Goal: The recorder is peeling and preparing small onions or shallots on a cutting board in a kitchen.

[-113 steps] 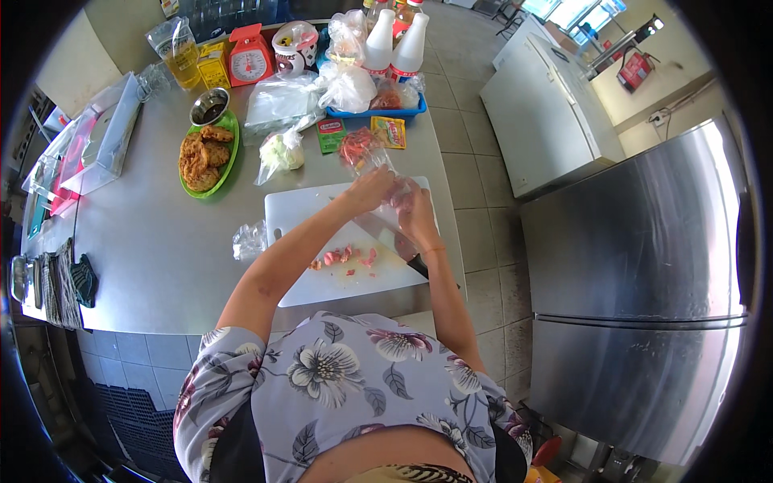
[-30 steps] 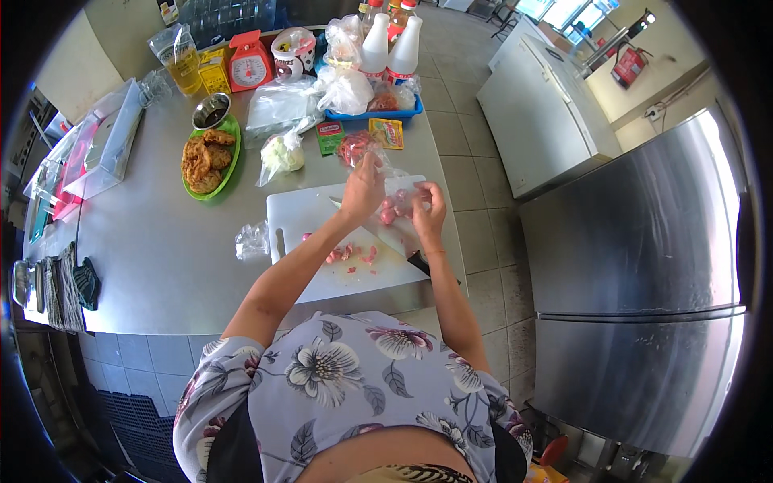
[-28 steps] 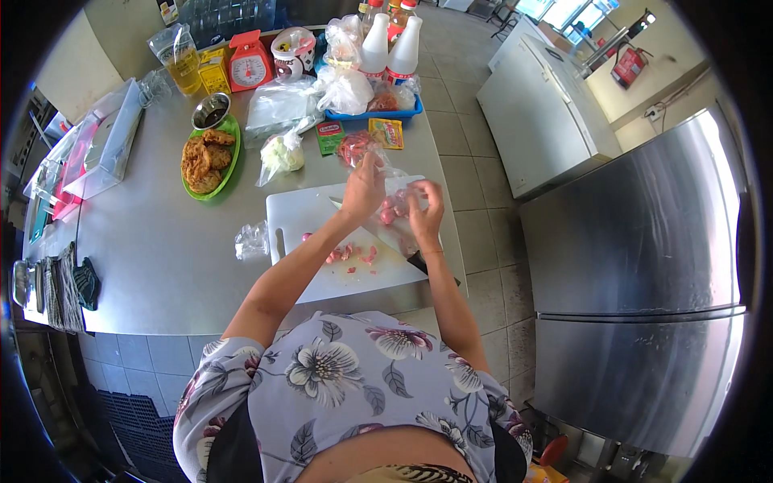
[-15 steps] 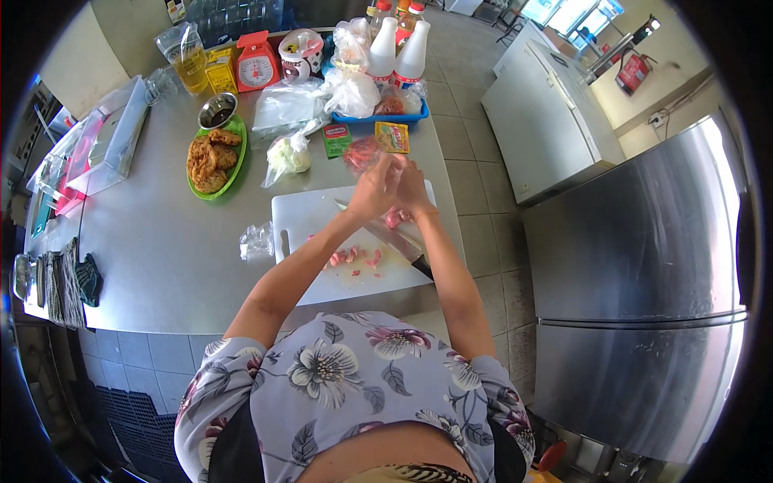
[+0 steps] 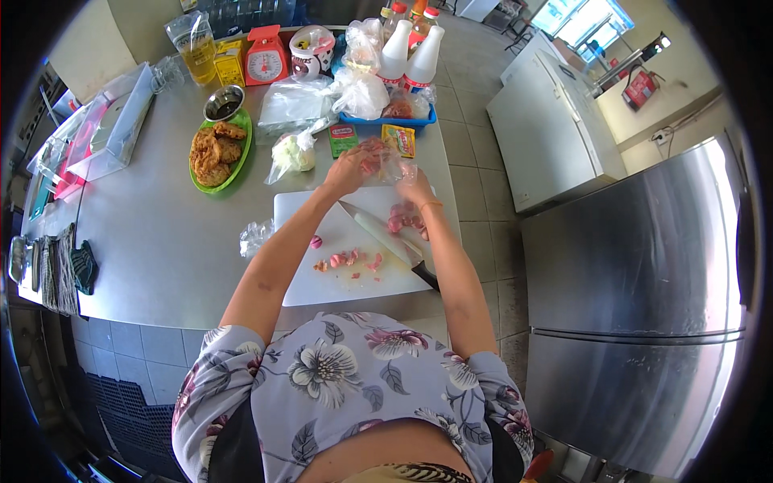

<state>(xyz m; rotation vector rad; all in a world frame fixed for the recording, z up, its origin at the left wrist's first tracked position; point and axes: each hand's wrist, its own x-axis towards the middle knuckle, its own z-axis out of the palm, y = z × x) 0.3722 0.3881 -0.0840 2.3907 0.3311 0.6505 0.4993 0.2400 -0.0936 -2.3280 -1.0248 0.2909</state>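
Both hands up at the far edge of the white cutting board. Left hand and right hand pinching a clear plastic bag with pink bits inside, fingers closed on it from both sides. Bag held just above the board, near the blue tray. On the board: a knife lying slanted, a small pile of pink pieces beside it. Farther left on the grey surface, a green plate of fried food.
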